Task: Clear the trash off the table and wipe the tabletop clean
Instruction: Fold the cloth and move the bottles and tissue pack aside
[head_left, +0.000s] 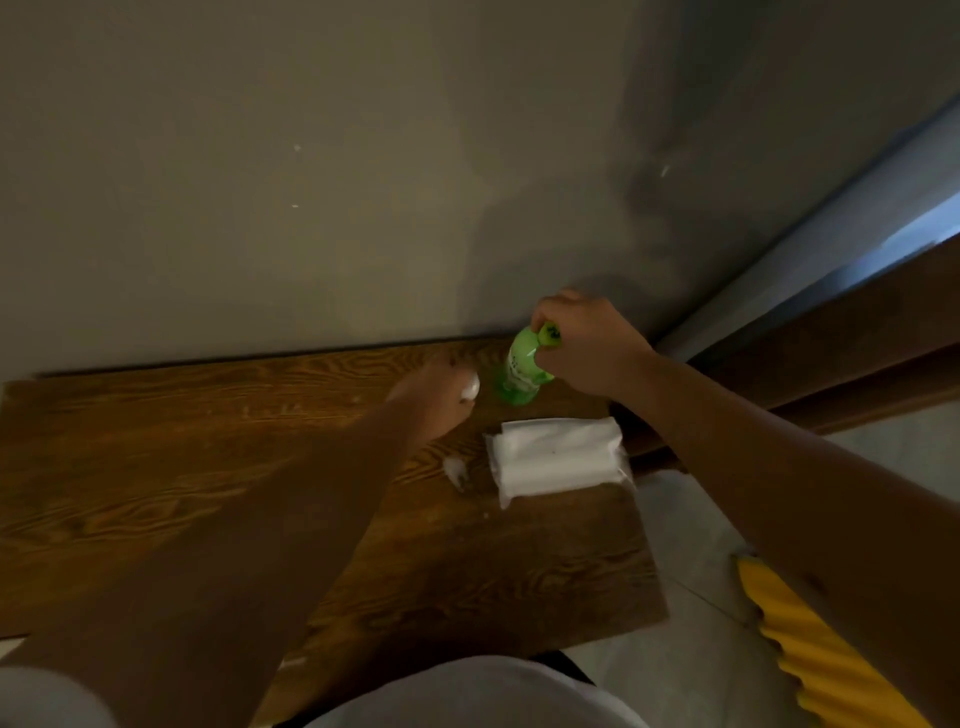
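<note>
Right hand (587, 345) grips green bottle (519, 371); contents unclear.

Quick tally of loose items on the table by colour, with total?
Green: 1, the bottle, gripped by the right hand
White: 3, the tissue pack, the wad at the blurred left hand, the scrap on the tabletop
Total: 4

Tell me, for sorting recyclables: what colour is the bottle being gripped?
Green bottle, clearest in the head view.
</note>
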